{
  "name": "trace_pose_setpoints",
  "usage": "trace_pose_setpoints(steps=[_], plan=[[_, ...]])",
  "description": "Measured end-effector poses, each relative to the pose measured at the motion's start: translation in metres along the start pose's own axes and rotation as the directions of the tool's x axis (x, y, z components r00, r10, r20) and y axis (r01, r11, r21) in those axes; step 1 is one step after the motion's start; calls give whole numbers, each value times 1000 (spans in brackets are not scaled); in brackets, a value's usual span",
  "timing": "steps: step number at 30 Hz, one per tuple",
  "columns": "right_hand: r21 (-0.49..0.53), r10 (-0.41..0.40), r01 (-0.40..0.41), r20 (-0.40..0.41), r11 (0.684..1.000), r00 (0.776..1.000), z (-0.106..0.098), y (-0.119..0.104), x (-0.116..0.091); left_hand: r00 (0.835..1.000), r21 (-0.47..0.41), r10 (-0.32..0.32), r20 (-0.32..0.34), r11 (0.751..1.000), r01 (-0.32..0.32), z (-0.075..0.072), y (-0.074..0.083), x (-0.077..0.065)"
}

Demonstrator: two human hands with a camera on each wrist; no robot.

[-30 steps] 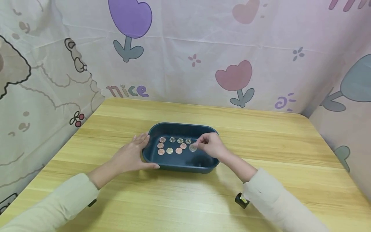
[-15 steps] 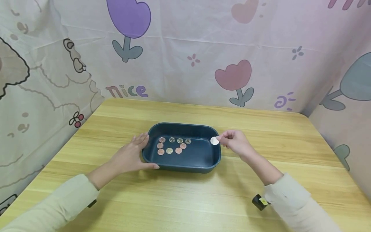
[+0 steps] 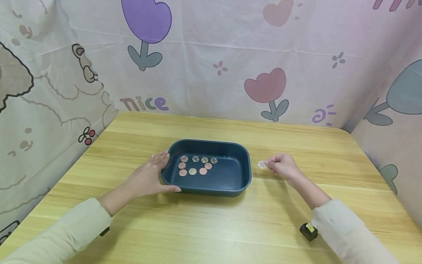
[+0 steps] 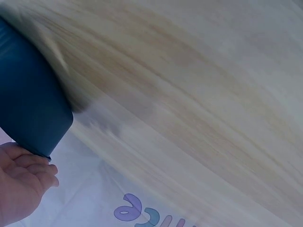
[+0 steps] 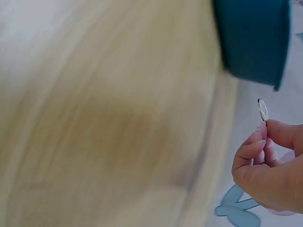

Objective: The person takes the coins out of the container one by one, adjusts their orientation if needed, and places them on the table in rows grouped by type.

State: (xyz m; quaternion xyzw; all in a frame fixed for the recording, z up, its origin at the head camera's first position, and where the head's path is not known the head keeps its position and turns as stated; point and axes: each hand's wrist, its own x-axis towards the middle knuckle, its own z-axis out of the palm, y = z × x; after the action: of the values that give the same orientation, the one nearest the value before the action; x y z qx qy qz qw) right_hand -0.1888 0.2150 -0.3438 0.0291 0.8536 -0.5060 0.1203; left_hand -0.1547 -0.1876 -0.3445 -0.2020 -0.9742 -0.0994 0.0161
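Note:
My right hand (image 3: 282, 167) pinches a silvery coin (image 3: 262, 164) between thumb and fingertips, beyond the right end of a dark blue tray (image 3: 230, 190). In the right wrist view the coin (image 5: 262, 109) stands nearly edge-on above the fingertips, below the tray's corner (image 5: 253, 42). My left hand (image 3: 150, 176) rests against the tray's left end, its thumb straight along the front wall and its fingertips at the left rim. Inside the tray, several copper and brass-coloured coins (image 3: 203, 171) lie flat in the left half, in a rough ring.
The tray stands on a wood-grain table (image 3: 211, 227). A patterned cloth (image 3: 204, 40) hangs along the table's back and sides. Below the right sleeve shows a small black block (image 3: 308, 231) with a yellow mark.
My right hand has lifted the silvery coin from the tray floor and carried it right, over the right rim and outside the tray. The left hand and the other coins have stayed put.

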Motion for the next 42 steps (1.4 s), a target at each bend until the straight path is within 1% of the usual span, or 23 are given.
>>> trace_pose_setpoints(steps=[5,8,13,16,21,25,30,32,34,36,37,39,42], plan=[[-68,58,-58,-3,996,998,3,14,13,1000,-5,-1,2,1000,1,0,0,0],[-119,75,-78,-28,990,997,8,19,19,1000,-4,-3,2,1000,3,1,0,0],[-215,85,-101,-84,971,993,15,19,25,1000,-6,-2,3,1000,2,1,-1,0],[-252,93,-118,-108,960,990,17,18,26,1000,-8,0,3,1000,0,2,-1,0],[-279,109,-140,-124,950,986,18,17,26,1000,-11,-2,2,1000,2,2,-1,0],[-299,103,-136,-125,944,987,18,17,26,1000,-18,-8,3,1000,8,2,0,-1],[-292,92,-129,-136,948,986,19,16,23,1000,-15,-8,2,1000,8,2,0,-1],[-278,67,-107,-149,955,987,19,15,21,1000,-14,-6,0,1000,6,2,-1,-1],[-267,11,-56,-167,962,986,19,13,19,1000,-13,-5,-1,1000,5,2,-1,-1],[-260,-63,10,-199,966,978,18,8,17,1000,-10,-3,-2,1000,3,2,-1,-1],[-255,-102,46,-211,966,972,17,5,15,1000,-9,-2,-2,1000,2,2,-1,-1],[-245,-181,121,-241,962,954,16,-4,13,1000,-9,-2,-1,1000,2,1,0,0],[-213,-260,208,-258,955,931,18,-20,11,1000,-5,1,-2,1000,-1,1,-1,0]])
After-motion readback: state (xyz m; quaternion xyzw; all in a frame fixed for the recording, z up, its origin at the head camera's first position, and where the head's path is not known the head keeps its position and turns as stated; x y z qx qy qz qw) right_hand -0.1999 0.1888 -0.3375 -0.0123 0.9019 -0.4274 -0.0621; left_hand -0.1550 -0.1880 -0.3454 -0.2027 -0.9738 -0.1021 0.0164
